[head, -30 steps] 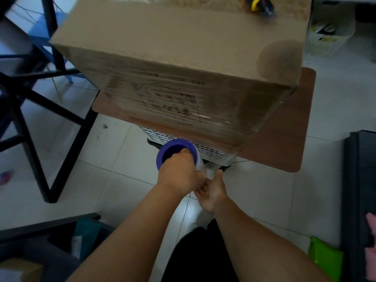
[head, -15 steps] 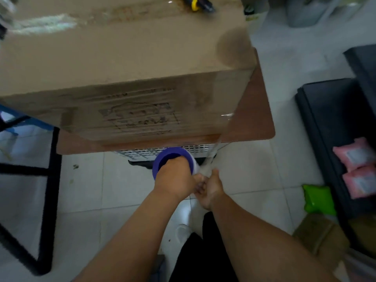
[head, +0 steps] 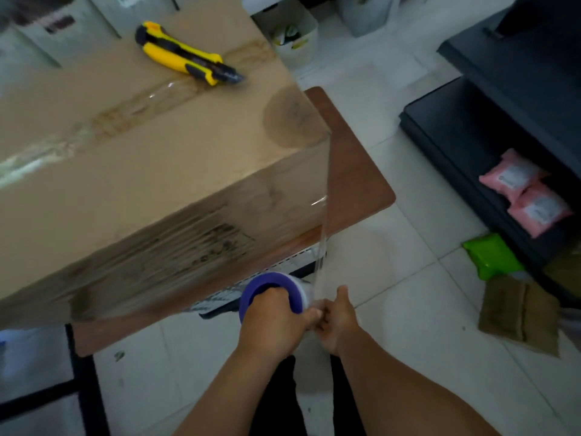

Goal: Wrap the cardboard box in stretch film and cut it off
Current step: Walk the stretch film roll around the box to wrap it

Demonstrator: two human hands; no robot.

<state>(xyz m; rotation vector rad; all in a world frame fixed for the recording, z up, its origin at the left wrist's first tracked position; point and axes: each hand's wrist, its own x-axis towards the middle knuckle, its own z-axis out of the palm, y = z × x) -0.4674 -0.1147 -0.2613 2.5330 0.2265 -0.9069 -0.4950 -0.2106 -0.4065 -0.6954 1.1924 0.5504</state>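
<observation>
Cardboard box (head: 135, 171) sits on a brown counter (head: 352, 171), filling the upper left of the head view. Its near side is already covered in layered, wrinkled clear film; printing shows blurred through it. Brown tape runs along the top seam. A round darker stain marks the top near the right corner.

Yellow-and-black utility knife (head: 185, 55) lies on the box top, far side, blade end pointing right, nobody touching it.

Stretch film roll (head: 276, 292), purple core end facing the camera, is held low in front of the counter edge, below the box's near right corner. Left hand (head: 270, 325) grips the roll at the purple end, fingers (head: 270, 294) curled into the core opening. Right hand (head: 338, 322) holds the other end of the roll, fingers curled around it, thumb up; its fingertips are hidden behind the roll. The two hands are touching or nearly so at the knuckles.

A taut strip of film (head: 323, 234) runs from the roll up to the box's right vertical corner, narrowing as it nears the roll. It is uncut.

Under the counter a white mesh basket (head: 220, 297) peeks out. Floor is pale tile. On the right, a dark shelf unit (head: 471, 127) holds two pink packets (head: 528, 196); a green bag (head: 490, 256) and a flattened cardboard piece (head: 518, 319) lie on the floor beside it. A white bin (head: 295, 33) stands behind the box.
</observation>
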